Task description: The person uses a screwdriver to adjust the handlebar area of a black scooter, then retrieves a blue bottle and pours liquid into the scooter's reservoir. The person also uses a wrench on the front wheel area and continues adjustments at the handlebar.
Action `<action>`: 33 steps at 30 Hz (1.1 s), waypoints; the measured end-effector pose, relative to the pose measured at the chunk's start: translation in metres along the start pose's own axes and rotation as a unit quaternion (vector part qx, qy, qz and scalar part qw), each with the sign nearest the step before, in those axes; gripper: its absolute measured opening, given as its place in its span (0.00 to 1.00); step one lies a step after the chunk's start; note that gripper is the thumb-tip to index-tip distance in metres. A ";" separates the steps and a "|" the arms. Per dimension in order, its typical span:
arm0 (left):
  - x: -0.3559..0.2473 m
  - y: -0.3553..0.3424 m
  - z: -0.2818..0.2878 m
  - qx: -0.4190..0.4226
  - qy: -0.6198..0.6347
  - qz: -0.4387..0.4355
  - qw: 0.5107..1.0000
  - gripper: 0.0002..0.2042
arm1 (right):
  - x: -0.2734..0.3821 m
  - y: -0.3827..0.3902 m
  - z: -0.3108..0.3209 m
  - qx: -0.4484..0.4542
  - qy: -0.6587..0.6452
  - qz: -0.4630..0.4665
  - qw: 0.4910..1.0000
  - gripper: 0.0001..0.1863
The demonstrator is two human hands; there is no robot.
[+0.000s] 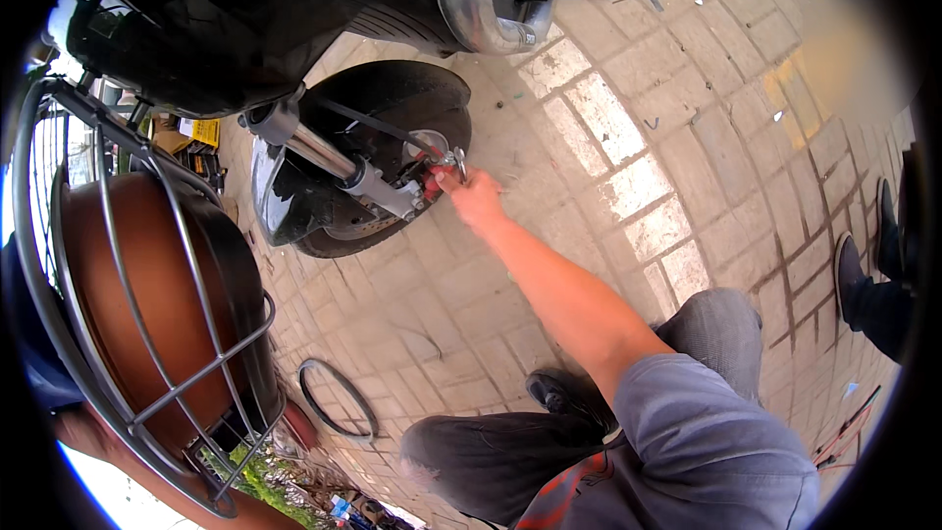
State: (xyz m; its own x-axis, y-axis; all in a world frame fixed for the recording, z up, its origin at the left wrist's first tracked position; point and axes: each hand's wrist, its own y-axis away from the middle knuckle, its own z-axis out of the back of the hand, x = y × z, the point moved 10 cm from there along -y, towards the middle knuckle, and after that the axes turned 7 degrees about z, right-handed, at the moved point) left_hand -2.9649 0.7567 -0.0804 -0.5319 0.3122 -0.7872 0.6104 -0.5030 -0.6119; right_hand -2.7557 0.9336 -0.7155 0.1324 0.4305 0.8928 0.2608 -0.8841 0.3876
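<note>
My right hand (475, 201) reaches out over the paving to the axle area of a black wheel (446, 88). Its fingers are closed beside a red part (432, 177), and a shiny curved metal piece (461, 163) juts up by the thumb; what exactly they grip is unclear. A silver fork leg (319, 150) runs down to the hub next to the hand. A bare forearm, seemingly my left arm (162, 479), extends from the lower edge toward the left rim, behind metal bars. The fingers of my left hand (78, 432) are dark and mostly hidden.
Metal bars (118, 236) around a brown rounded object (128, 304) fill the left side. Overhead hangs a black vehicle body (265, 20) with a silver tube bar (466, 0). A black rubber loop (339, 400) lies on the bricks. Another person's shoe (846, 260) is at right.
</note>
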 end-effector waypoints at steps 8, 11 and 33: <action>0.035 0.022 -0.023 -0.018 0.200 0.101 0.974 0.33 | 0.011 0.022 0.024 -0.012 0.059 -0.022 0.998 0.18; 0.038 0.025 -0.045 0.034 0.230 0.150 0.961 0.31 | 0.049 0.078 0.047 -0.004 0.066 -0.045 0.997 0.22; -0.185 -0.092 0.081 0.000 0.207 0.389 0.898 0.30 | 0.523 0.356 -0.051 0.186 0.396 0.056 0.897 0.20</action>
State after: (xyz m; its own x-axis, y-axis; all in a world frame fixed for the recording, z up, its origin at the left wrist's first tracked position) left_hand -2.9701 0.6804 0.1281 0.3183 0.1398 -0.9376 0.7035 -0.6978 0.1348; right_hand -2.6424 0.8351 -0.0990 -0.5056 -0.0511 0.8613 0.6091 -0.7282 0.3143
